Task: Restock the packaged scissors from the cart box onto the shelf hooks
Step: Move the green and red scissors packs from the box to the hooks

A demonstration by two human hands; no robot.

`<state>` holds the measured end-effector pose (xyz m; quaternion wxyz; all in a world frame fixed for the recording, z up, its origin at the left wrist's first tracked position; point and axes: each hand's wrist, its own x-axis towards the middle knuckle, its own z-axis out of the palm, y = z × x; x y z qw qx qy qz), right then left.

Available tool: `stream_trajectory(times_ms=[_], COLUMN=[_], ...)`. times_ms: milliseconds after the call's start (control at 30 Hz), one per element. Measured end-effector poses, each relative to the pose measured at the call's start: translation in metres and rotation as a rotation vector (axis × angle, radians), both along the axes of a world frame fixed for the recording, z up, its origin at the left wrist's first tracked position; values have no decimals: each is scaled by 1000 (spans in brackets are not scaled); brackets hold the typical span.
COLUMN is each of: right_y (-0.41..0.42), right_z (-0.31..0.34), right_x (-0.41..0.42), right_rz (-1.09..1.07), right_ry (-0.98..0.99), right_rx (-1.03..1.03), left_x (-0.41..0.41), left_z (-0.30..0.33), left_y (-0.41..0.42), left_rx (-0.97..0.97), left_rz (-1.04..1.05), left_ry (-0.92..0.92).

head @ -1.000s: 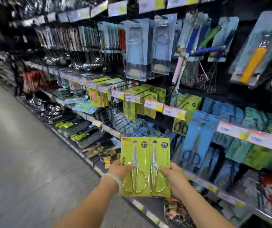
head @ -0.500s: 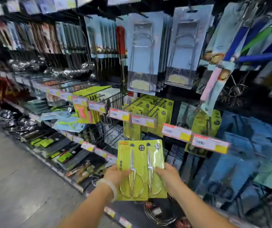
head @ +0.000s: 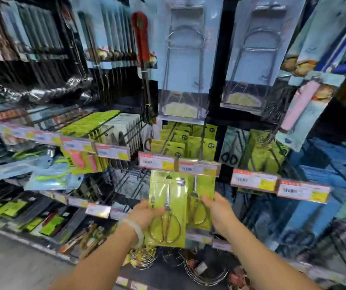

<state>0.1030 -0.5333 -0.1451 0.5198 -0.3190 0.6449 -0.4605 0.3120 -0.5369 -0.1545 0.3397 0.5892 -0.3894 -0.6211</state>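
Compared with the frame half a second before, the shelf is seen from nearer and the two green packs are raised: their tops were below the price tags then, and now the right pack's top is hidden behind a tag.

At the far left, dark hooks (head: 124,132) with green and grey cards are seen above a rail of price tags (head: 113,151). Between these hooks some open room is left, but the wires stand close together.

The left hand (head: 144,212), with a pale band (head: 135,231) on the wrist, is held at the left edge of the left pack (head: 167,208). The thumb is laid on the front and the pack is pinched; the other fingers are hidden behind the card. Steel scissors are seen inside the clear blister.

The right pack (head: 202,197) is partly covered by the left pack, and its top edge is behind a tag (head: 198,168). It is held at its right edge by the right hand (head: 220,210), thumb on the front, fingers behind.

Above the tags, more green packs (head: 188,141) hang on the hooks, far behind the held packs. To the right, a dark upright gap is seen, then more tags (head: 253,181) and blue packs (head: 324,164). Below the hands, wire goods (head: 205,271) lie on the low shelf.
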Motion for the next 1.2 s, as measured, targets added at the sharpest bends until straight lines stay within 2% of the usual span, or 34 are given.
stream_trajectory(times_ms=[167,300,367,467,567,900,1000,1067,1200], right_y=[-7,-14,-10,9,27,18,13,13,12], right_z=[2,6,7,3,-2,35,31,23,13], right_x=[0,-4,-5,2,13,3,3,3,3], right_rz=[-18,-14,-29,63,219,-14,-99,-78,-42], right_ry=[28,293,350,148,181,269,280,313,368], right_rx=[20,65,66,12,-50,-275,-238,-210,-202], left_x=[-8,-14,-20,-28,-38,-67,-75,-75,-71], left_z=[-10,-9,-9,-9,-10,15,13,10,5], left_y=[-4,-6,-6,-5,-7,-24,-27,-26,-25], left_rx=[4,9,-24,-78,-107,-160,-111,-88,-93], left_rz=[-97,-103,-130,-153,-148,1,65,65,46], left_ry=[14,19,14,-42,-91,-5,62,71,9])
